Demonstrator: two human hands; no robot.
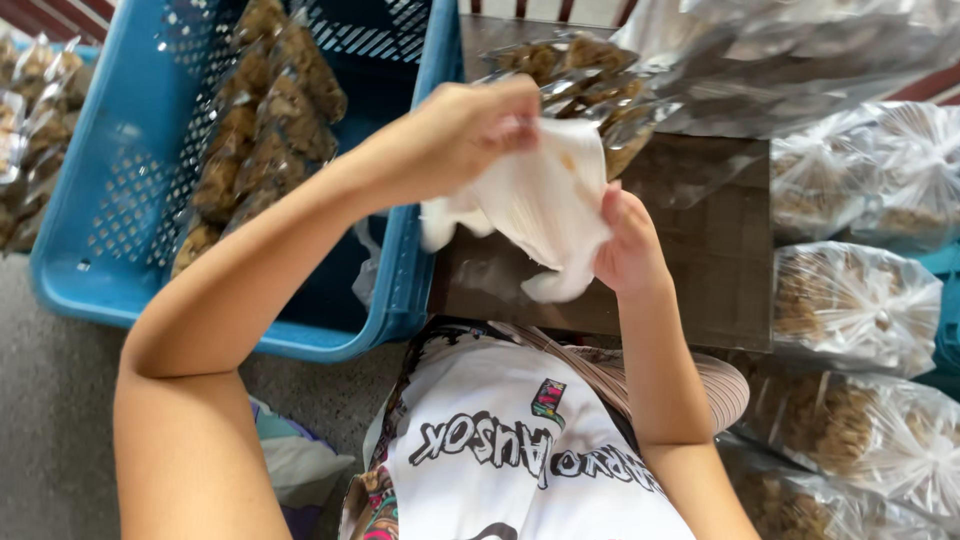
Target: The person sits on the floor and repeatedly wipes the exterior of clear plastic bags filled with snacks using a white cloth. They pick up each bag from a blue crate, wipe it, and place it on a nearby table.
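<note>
Nearest to the camera is the person's white printed shirt (520, 450), low in the middle. Just above the shirt, the two bare hands meet on a stack of thin white plastic bags (540, 205), and I use this stack as the landmark.

The right hand (628, 245) is at the lower right edge of the stack. Its fingers are closed and the thumb presses on the white material, so it grips the stack from the side. The left hand (470, 130) is at the upper left of the stack. Its fingertips are pressed together and pinch the top edge of the white bags. The stack is held in the air, not lying down, and its loose corners hang below it.

Under and behind the stack is the dark brown surface (700, 270). Left of the stack stands a blue plastic basket (120, 190) with holes in its walls; its near right corner is just beside the stack. Inside it lie several clear packs of brown snacks (265, 130).

Right of the stack, well apart from it, clear knotted bags of brown snacks (850, 300) lie in a row. Directly behind the stack, touching its top edge in the view, is another clear pack of snacks (590, 75). Further right behind it lies crumpled clear plastic film (800, 60).
</note>
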